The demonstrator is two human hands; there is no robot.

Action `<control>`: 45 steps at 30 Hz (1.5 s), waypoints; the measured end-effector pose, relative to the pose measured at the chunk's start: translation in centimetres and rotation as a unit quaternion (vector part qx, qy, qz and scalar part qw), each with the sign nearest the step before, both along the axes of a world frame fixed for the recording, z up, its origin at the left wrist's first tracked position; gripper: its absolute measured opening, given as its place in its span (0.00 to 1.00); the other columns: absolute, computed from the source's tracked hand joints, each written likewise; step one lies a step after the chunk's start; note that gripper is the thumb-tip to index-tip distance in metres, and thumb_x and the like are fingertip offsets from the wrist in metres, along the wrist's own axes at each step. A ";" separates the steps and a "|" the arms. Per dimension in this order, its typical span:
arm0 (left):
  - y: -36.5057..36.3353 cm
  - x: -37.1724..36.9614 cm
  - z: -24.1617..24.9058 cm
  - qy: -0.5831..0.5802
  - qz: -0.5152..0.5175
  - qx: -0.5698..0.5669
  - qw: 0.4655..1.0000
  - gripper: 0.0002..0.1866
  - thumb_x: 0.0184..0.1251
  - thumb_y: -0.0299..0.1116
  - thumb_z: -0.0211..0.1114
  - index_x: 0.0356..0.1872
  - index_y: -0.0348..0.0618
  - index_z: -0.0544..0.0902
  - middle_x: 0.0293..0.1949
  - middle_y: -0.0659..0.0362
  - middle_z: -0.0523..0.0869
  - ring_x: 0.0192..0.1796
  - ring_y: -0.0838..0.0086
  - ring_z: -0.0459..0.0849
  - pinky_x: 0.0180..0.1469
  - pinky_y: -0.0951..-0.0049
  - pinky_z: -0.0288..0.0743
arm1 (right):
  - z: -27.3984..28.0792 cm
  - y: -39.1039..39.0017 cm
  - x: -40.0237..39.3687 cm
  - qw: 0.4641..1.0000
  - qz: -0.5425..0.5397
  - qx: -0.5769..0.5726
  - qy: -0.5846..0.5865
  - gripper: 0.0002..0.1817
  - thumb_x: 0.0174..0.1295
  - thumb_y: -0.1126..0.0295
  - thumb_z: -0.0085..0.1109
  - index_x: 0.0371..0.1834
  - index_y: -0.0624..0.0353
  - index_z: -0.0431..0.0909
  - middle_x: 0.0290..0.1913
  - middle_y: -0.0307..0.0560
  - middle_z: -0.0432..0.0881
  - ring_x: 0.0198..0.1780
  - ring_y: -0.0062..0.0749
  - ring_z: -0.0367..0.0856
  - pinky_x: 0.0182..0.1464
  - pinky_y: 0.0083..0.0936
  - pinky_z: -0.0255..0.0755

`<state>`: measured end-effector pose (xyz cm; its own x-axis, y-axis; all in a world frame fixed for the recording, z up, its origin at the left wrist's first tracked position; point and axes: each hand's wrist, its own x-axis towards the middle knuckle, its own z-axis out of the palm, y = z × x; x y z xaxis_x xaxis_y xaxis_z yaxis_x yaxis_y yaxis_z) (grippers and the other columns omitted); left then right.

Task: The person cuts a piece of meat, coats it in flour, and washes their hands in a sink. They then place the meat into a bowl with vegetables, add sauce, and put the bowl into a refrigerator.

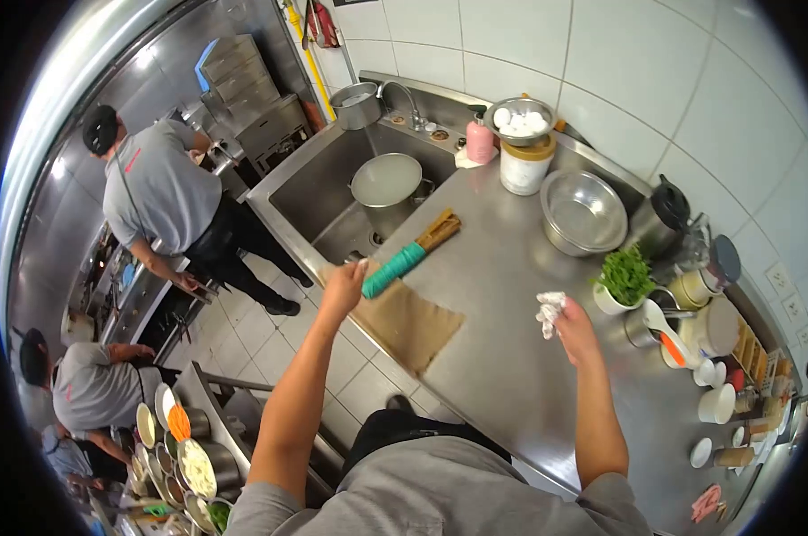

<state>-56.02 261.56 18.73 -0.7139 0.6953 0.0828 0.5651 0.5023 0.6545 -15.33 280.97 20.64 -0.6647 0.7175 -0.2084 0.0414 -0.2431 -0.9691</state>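
My right hand (580,333) pinches a crumpled white wad (550,313), cloth or paper, above the steel counter (502,357). My left hand (343,290) is closed near the counter's left edge; a small pale bit shows at its fingertips, too small to name. Just right of that hand lies a bundle of brown stick-like pieces (440,230) with a turquoise wrapping (395,271) round its lower part. A brown cloth (410,329) lies flat on the counter below the bundle, near the front edge.
A pot of cloudy liquid (388,183) stands in the sink (310,214). Along the wall are a pink pump bottle (480,140), a bowl of eggs (522,122), a steel bowl (584,213) and green herbs (624,275). Two co-workers (163,192) (105,384) stand at left.
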 end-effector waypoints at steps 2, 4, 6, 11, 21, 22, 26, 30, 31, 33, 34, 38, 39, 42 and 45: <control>3.7 -6.6 -0.1 -0.003 0.017 -0.014 1.000 0.24 0.70 0.50 0.56 0.34 0.33 0.79 0.29 0.38 0.80 0.31 0.46 0.77 0.37 0.54 0.71 | 0.5 2.1 -6.8 0.997 0.040 0.057 -0.033 0.15 0.66 0.78 0.48 0.55 0.60 0.76 0.37 0.39 0.79 0.34 0.19 0.74 0.35 0.20 0.70; 7.8 -11.4 1.2 -0.029 0.034 -0.019 0.999 0.22 0.71 0.48 0.55 0.34 0.34 0.80 0.32 0.38 0.81 0.38 0.43 0.81 0.41 0.54 0.73 | 0.5 3.5 -14.3 0.983 0.052 0.174 -0.024 0.15 0.63 0.79 0.49 0.52 0.61 0.77 0.38 0.39 0.80 0.38 0.22 0.76 0.42 0.22 0.72; 12.7 -18.1 -1.2 0.016 -0.003 -0.045 0.999 0.20 0.72 0.45 0.54 0.36 0.35 0.80 0.33 0.38 0.82 0.40 0.44 0.82 0.43 0.54 0.74 | 1.2 5.3 -22.2 0.954 0.100 0.262 -0.104 0.13 0.63 0.75 0.52 0.49 0.62 0.78 0.40 0.45 0.83 0.40 0.31 0.79 0.46 0.30 0.73; 24.1 -33.1 -15.3 0.158 -0.127 -0.089 0.975 0.13 0.70 0.36 0.52 0.40 0.39 0.82 0.39 0.41 0.85 0.44 0.48 0.84 0.48 0.52 0.76 | -4.5 10.2 -43.6 0.900 0.113 0.393 -0.149 0.12 0.58 0.72 0.55 0.44 0.62 0.79 0.44 0.58 0.82 0.48 0.54 0.80 0.51 0.39 0.74; 28.4 -36.8 -18.3 0.117 -0.300 -0.277 0.905 0.14 0.62 0.31 0.55 0.45 0.44 0.84 0.43 0.48 0.87 0.48 0.53 0.85 0.51 0.56 0.79 | -23.0 15.7 -66.6 0.818 0.027 0.377 -0.434 0.13 0.57 0.73 0.52 0.42 0.63 0.82 0.48 0.61 0.82 0.53 0.50 0.81 0.60 0.43 0.72; 28.9 -37.3 -18.4 0.123 -0.306 -0.305 0.894 0.14 0.63 0.33 0.54 0.45 0.44 0.84 0.45 0.49 0.87 0.49 0.55 0.85 0.52 0.56 0.79 | -24.3 16.4 -67.5 0.817 0.024 0.376 -0.437 0.13 0.57 0.73 0.52 0.42 0.63 0.82 0.48 0.61 0.82 0.53 0.50 0.81 0.60 0.43 0.72; 30.4 -37.7 -19.2 0.052 -0.282 -0.371 0.883 0.16 0.66 0.36 0.53 0.47 0.43 0.84 0.48 0.48 0.86 0.52 0.55 0.85 0.54 0.57 0.78 | -20.8 15.7 -69.0 0.825 0.039 0.224 -0.517 0.14 0.58 0.71 0.52 0.45 0.63 0.83 0.50 0.58 0.83 0.52 0.50 0.82 0.56 0.44 0.75; 32.0 -38.3 -20.4 0.041 -0.298 -0.324 0.897 0.18 0.68 0.37 0.51 0.50 0.42 0.84 0.53 0.45 0.84 0.56 0.53 0.83 0.58 0.56 0.76 | -24.6 16.8 -68.1 0.783 0.037 0.313 -0.536 0.14 0.61 0.69 0.52 0.44 0.62 0.83 0.49 0.59 0.83 0.51 0.49 0.83 0.51 0.44 0.77; 32.4 -38.9 -20.6 0.043 -0.321 -0.342 0.882 0.17 0.68 0.36 0.52 0.50 0.40 0.83 0.53 0.44 0.83 0.57 0.52 0.81 0.59 0.56 0.75 | -25.2 16.9 -67.9 0.783 0.028 0.308 -0.539 0.14 0.61 0.69 0.52 0.44 0.62 0.83 0.49 0.59 0.83 0.51 0.49 0.83 0.51 0.44 0.77; 33.1 -41.2 -27.2 0.062 -0.345 -0.298 0.888 0.18 0.69 0.37 0.50 0.49 0.41 0.84 0.51 0.45 0.84 0.54 0.51 0.83 0.57 0.54 0.75 | -24.0 17.2 -67.4 0.794 0.068 0.297 -0.526 0.13 0.61 0.66 0.55 0.41 0.60 0.84 0.44 0.59 0.84 0.46 0.50 0.85 0.48 0.44 0.78; 33.6 -42.3 -31.0 0.078 -0.361 -0.256 0.893 0.18 0.71 0.38 0.48 0.48 0.41 0.84 0.49 0.46 0.85 0.51 0.49 0.84 0.54 0.52 0.76 | -22.3 16.6 -67.0 0.795 0.058 0.289 -0.530 0.13 0.61 0.66 0.55 0.41 0.60 0.84 0.44 0.59 0.84 0.46 0.50 0.85 0.48 0.44 0.78; 39.1 -43.2 -32.6 0.087 -0.426 -0.284 0.855 0.18 0.71 0.37 0.48 0.47 0.41 0.84 0.48 0.45 0.85 0.50 0.49 0.84 0.54 0.51 0.76 | -20.4 12.6 -64.6 0.797 -0.125 0.401 -0.435 0.12 0.63 0.61 0.56 0.28 0.56 0.82 0.31 0.50 0.83 0.37 0.45 0.84 0.46 0.41 0.77; 40.1 -43.0 -32.6 0.089 -0.434 -0.293 0.847 0.18 0.71 0.37 0.48 0.46 0.41 0.84 0.48 0.45 0.85 0.50 0.48 0.84 0.54 0.51 0.76 | -20.7 11.4 -63.9 0.809 -0.132 0.422 -0.387 0.11 0.62 0.62 0.56 0.30 0.56 0.80 0.34 0.49 0.81 0.41 0.44 0.82 0.53 0.42 0.72; 40.2 -41.6 -33.3 0.103 -0.458 -0.302 0.830 0.17 0.71 0.37 0.48 0.46 0.41 0.84 0.47 0.44 0.85 0.49 0.48 0.84 0.53 0.51 0.76 | -20.9 8.8 -63.3 0.823 -0.162 0.419 -0.348 0.08 0.61 0.63 0.58 0.33 0.56 0.78 0.38 0.46 0.79 0.49 0.42 0.77 0.62 0.45 0.64; 39.2 -40.2 -33.9 0.119 -0.477 -0.300 0.818 0.17 0.71 0.37 0.48 0.45 0.41 0.84 0.47 0.44 0.85 0.48 0.47 0.84 0.53 0.50 0.76 | -21.7 8.5 -62.8 0.828 -0.188 0.404 -0.341 0.08 0.60 0.65 0.59 0.36 0.56 0.77 0.39 0.46 0.77 0.53 0.40 0.75 0.62 0.45 0.61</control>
